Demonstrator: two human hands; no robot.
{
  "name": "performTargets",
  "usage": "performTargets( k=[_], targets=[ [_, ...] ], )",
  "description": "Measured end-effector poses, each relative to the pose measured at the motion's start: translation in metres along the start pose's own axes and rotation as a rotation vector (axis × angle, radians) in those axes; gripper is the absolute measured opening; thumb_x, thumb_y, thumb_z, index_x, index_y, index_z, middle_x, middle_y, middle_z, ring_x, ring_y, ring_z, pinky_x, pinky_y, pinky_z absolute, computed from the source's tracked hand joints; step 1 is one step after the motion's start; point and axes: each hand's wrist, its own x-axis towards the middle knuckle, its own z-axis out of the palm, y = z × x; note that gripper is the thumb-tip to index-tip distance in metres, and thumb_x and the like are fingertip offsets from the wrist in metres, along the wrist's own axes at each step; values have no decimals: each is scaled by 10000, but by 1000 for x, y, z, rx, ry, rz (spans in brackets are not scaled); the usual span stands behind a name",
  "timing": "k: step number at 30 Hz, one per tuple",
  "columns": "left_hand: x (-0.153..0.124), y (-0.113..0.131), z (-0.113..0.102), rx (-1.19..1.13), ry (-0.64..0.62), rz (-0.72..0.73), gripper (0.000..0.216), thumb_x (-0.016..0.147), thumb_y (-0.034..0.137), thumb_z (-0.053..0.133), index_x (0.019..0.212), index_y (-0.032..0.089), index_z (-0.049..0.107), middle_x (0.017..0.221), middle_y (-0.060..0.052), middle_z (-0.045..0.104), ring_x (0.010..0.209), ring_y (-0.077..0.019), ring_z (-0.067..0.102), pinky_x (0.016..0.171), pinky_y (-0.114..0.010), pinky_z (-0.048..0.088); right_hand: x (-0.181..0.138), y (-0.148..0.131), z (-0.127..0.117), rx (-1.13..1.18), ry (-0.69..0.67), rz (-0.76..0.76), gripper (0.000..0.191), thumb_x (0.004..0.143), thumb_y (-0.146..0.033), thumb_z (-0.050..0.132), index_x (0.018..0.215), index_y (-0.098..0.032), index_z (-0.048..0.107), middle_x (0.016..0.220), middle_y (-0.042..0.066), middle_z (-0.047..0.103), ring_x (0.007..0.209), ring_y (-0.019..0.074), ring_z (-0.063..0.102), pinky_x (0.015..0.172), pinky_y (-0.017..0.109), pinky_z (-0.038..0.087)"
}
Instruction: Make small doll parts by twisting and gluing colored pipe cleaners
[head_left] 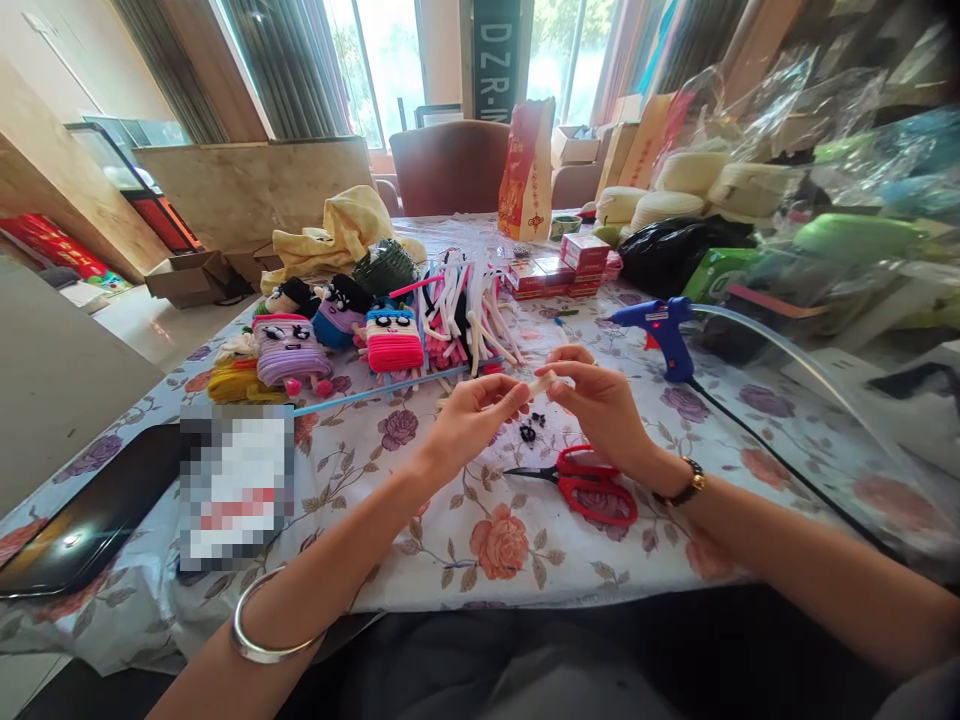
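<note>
Both left hand and right hand pinch a white piece between closed fingers.

Head-worn view — forward, downward, close over table.

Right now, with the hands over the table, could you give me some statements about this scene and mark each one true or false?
1. The left hand and the right hand both pinch one small white piece. True.
2. The red scissors are held in the right hand. False: they lie on the tablecloth, near the right wrist.
3. The blue glue gun rests right of the hands. True.
4. The yarn dolls lie right of the glue gun. False: they lie at the left.
</note>
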Motion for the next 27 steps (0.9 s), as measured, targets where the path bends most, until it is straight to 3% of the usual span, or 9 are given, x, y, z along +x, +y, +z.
performTargets(
  k=[6, 18, 27],
  targets=[
    [0, 0, 0, 60, -32, 5, 357, 792, 472, 584, 725, 123, 620, 689, -12, 574, 641, -88, 464, 611, -219, 348, 1, -2, 2, 49, 26, -12, 83, 698, -362, 730, 702, -280, 738, 897, 32, 521, 864, 149, 537, 620, 259, 490],
    [1, -2, 0, -39, -60, -28, 343, 786, 464, 600, 747, 124, 618, 706, -2, 575, 651, -75, 477, 632, -201, 365, 0, 2, 1, 50, -1, -28, 120, 711, -307, 732, 828, -329, 746, 931, 19, 532, 887, 134, 532, 670, 251, 477],
    [0, -2, -1, 34, -36, 8, 301, 785, 428, 610, 769, 129, 643, 728, -6, 600, 643, -68, 479, 599, -190, 361, 1, 1, 3, 59, 27, -37, 56, 685, -333, 749, 726, -297, 735, 894, 26, 542, 910, 150, 536, 687, 265, 486]
  ],
)
